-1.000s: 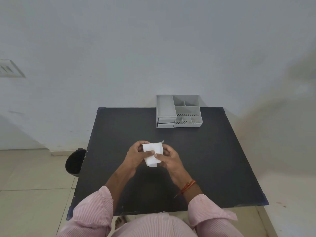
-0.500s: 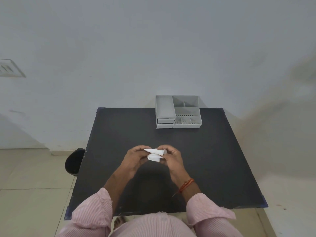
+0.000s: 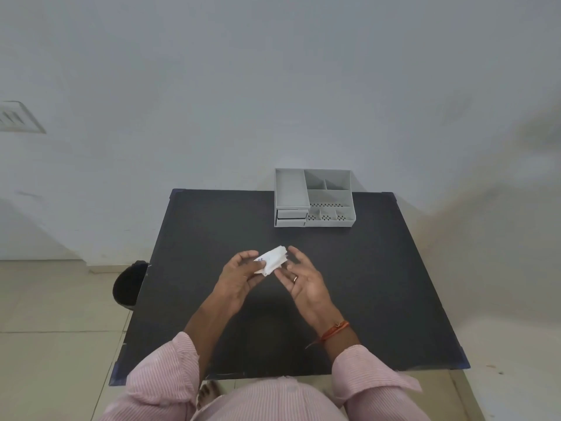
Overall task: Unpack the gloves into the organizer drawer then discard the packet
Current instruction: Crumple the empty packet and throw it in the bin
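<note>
A small white glove packet [image 3: 272,260] with a bit of blue print is pinched between the thumb and fingers of my left hand [image 3: 239,276], above the middle of the black table [image 3: 379,284]. My right hand [image 3: 303,279] is just to the right of the packet, palm up, fingers spread, holding nothing. The grey organizer [image 3: 314,197] stands at the table's far edge. Its small drawer [image 3: 291,217] is at the lower left of its front and looks slightly pulled out.
A black bin [image 3: 129,284] stands on the tiled floor beside the table's left edge. A pale wall rises behind the table. My pink striped sleeves are at the near edge.
My right hand has let go of the packet and opened beside it. The packet now stays in my left hand alone, turned and lifted slightly toward the organizer.
</note>
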